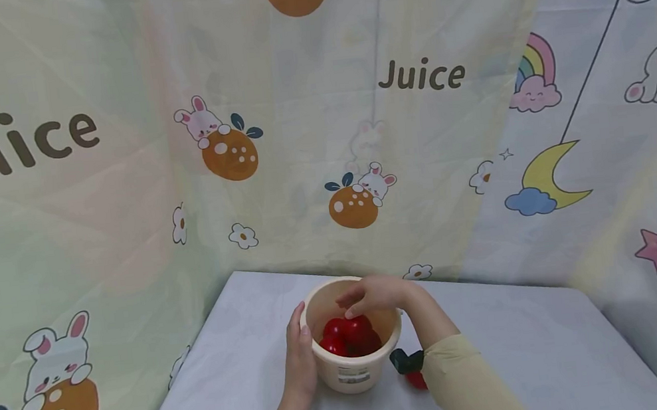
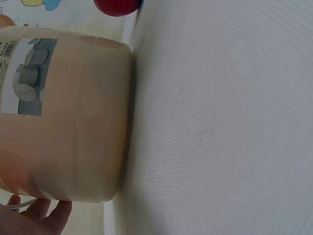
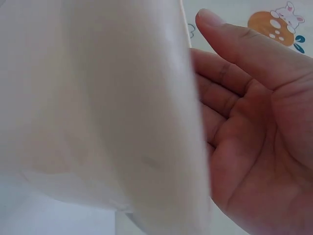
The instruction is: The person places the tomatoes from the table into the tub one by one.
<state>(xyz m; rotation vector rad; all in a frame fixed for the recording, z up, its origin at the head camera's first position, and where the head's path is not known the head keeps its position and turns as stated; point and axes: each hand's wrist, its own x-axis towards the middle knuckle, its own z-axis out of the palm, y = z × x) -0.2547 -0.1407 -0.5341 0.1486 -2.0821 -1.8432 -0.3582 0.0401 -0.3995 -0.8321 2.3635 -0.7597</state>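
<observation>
A cream plastic bucket (image 1: 332, 369) stands upright on the white table, holding several glossy red round things (image 1: 356, 331). My left hand (image 1: 301, 361) grips its left side, one fingertip up at the rim; in the left wrist view those fingers (image 2: 57, 218) curve against the wall beside a thin white handle. Over the opening is my right hand (image 1: 372, 294), its fingers loosely bent and pointing down above the red things. Its palm (image 3: 249, 142) looks bare in the right wrist view, where the bucket wall hides the fingertips.
Right of the bucket, a red thing (image 1: 417, 380) sits beneath a dark green piece (image 1: 408, 361), partly behind my right sleeve (image 1: 473, 377). A label (image 1: 354, 375) is on the bucket's front. Printed cloth (image 1: 279, 76) hangs behind the white table (image 1: 547, 342) and along both sides.
</observation>
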